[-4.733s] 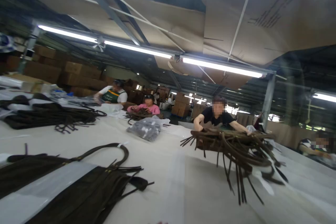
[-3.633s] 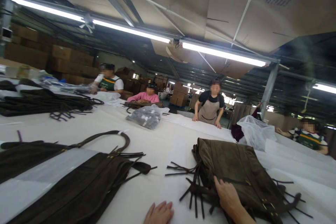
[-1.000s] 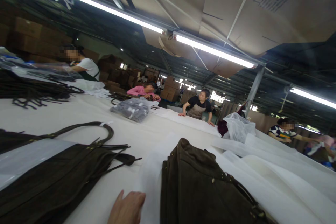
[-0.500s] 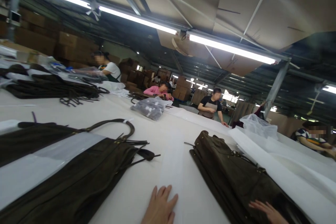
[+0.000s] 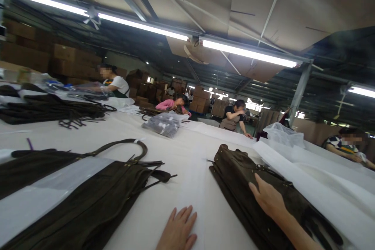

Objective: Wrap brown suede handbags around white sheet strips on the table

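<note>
So the dark olive-brown, soft-looking bag with small metal studs (image 5: pixel 234 187) is lying on the white-covered table (image 5: pixel 164 156), and I'll place everything else by that bag. The right hand (image 5: pixel 268 199) is on top of it, palm down and kinda half open, fingers pointing toward its far end; can't tell if it's actually gripping any of the material. The left hand (image 5: pixel 178 229) is just off to the bag's left, flat on the table with fingers spread, not holding anything. Right up along the bag's right side there's a wide sheet of thin white packing material (image 5: pixel 310 187). Further out to its left, past the left hand, is a group of dark brown bags with a curved handle and thin cords (image 5: pixel 88 203), with a translucent white strip (image 5: pixel 70 179) across them. Beyond the bag there's a clear plastic-wrapped grey bundle (image 5: pixel 162 124), and a heap of see-through white plastic (image 5: pixel 284 134) sits past its far right. A co-worker in a brown apron (image 5: pixel 230 123) leans at the table edge beyond the bag, one hand down on the edge.
</note>
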{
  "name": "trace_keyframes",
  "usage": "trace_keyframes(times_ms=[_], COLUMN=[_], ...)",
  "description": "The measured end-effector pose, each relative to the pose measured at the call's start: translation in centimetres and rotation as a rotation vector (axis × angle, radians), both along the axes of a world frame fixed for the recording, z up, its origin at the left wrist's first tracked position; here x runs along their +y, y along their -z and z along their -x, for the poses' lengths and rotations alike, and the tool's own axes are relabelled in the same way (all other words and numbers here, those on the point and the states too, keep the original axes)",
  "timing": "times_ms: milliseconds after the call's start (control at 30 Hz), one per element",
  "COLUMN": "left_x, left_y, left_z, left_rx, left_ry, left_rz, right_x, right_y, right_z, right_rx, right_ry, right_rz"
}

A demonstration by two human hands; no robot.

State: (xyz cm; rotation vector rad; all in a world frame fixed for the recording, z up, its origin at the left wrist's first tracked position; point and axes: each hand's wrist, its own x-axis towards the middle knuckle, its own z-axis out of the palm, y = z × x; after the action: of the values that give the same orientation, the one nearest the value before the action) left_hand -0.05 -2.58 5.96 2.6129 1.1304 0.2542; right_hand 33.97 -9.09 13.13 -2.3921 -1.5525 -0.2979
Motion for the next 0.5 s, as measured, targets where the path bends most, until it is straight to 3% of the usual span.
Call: trace_keyframes(times_ms=[100,333,500], left_x=[0.2,0.2,-0.1], left_y=[0.4,0.6,0.3], left_z=[0.1,0.1,0.0], left_rx=[-0.004,-0.031,-0.050], left_ry=[0.004,-0.002,-0.002], left_rz=[-0.002,0.024,0.032], right_x=[2.7,4.0,4.4], right_y=[0.8,7.1,7.8], right_z=[2.2,5.0,3.5], right_rx=[-0.072,-0.145,-0.094], right_ry=[0.017,-0.116,-0.200], right_rz=[0.074,0.174,0.255])
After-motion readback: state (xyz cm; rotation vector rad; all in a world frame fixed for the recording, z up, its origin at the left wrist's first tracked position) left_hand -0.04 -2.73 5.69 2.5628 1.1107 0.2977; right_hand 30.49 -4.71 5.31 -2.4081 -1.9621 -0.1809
